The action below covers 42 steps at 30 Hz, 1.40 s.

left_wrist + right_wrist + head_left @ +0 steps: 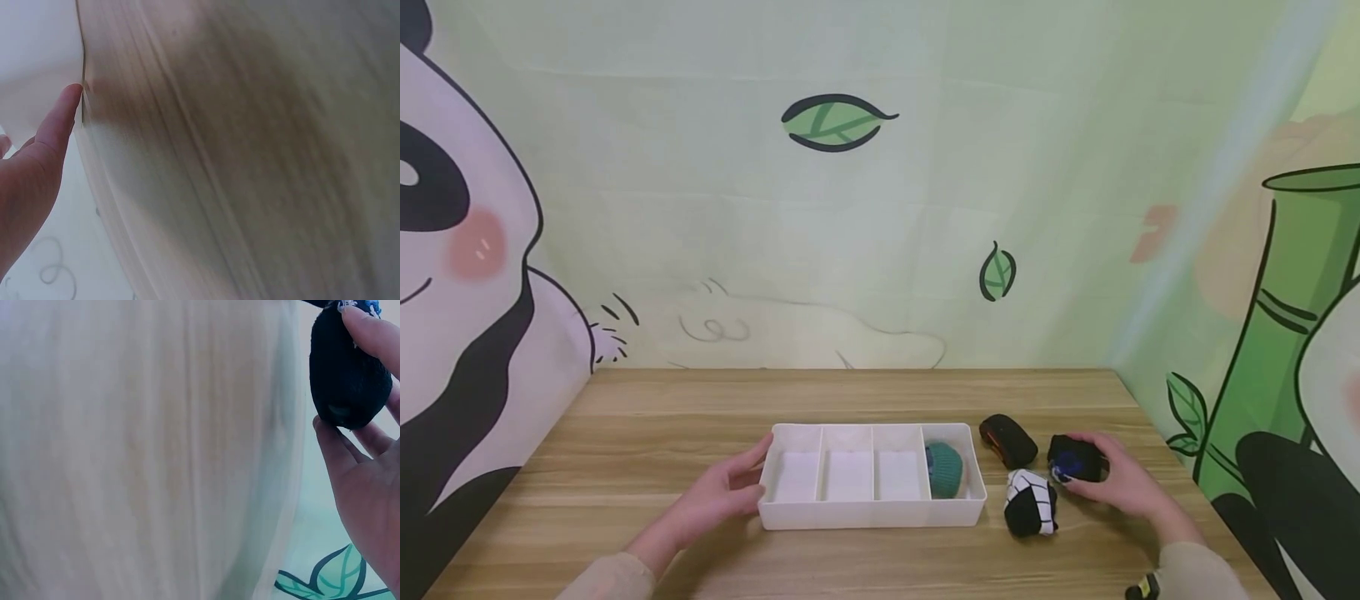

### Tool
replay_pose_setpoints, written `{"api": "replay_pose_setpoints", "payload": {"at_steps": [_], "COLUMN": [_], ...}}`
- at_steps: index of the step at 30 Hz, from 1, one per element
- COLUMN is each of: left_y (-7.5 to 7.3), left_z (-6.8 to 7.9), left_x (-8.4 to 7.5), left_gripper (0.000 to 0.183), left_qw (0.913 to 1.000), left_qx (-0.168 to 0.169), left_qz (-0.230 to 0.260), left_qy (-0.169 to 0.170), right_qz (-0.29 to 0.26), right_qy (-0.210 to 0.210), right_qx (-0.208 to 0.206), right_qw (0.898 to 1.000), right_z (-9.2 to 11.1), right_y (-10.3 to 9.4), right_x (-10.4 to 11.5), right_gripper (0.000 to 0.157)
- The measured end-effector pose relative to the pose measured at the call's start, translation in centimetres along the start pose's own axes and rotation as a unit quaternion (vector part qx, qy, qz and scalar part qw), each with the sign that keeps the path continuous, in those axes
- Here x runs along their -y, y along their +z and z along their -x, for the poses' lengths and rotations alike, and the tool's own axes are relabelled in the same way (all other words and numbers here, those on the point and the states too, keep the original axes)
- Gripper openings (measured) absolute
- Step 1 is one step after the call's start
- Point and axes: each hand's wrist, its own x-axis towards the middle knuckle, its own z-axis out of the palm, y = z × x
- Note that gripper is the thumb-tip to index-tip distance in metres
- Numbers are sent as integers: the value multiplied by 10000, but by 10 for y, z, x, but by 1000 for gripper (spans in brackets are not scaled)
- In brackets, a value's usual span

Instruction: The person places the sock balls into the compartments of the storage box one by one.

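Observation:
A white divided box (pixel 872 515) sits on the wooden table, with a teal rolled-up sock (pixel 945 471) in its rightmost compartment. My left hand (pixel 718 496) touches the box's left end, its thumb and fingers spread along that side. In the left wrist view, one straight finger (pixel 59 119) meets the white wall near the tabletop. To the right of the box, my right hand (pixel 1116 479) grips a black rolled-up sock with blue markings (pixel 1072 460) between thumb and fingers. The right wrist view shows this dark bundle (pixel 347 369) from close up.
Between the box and my right hand lie a black rolled sock with an orange-brown edge (pixel 1009 440) and a black-and-white rolled sock (pixel 1030 504). A printed cloth backdrop (pixel 880 208) with pandas, leaves and bamboo rises behind the table (pixel 700 408).

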Motion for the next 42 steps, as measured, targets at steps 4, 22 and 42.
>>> {"api": "replay_pose_setpoints", "payload": {"at_steps": [4,22,42], "left_y": [0,3,0], "left_z": [0,-1,0], "left_x": [-1,-2,-2], "left_gripper": [74,75,73], "left_qw": [10000,10000,10000], "left_qx": [12,-47,-4], "left_qz": [64,9,59], "left_qy": [-15,-74,55], "right_qz": [-19,85,1], "right_qy": [-63,-552,-1158], "right_qx": [-19,-172,-131], "right_qw": [10000,9983,9932], "right_z": [-2,-14,-31], "right_y": [0,7,24], "right_x": [5,39,77], "right_gripper": [71,73,74]}}
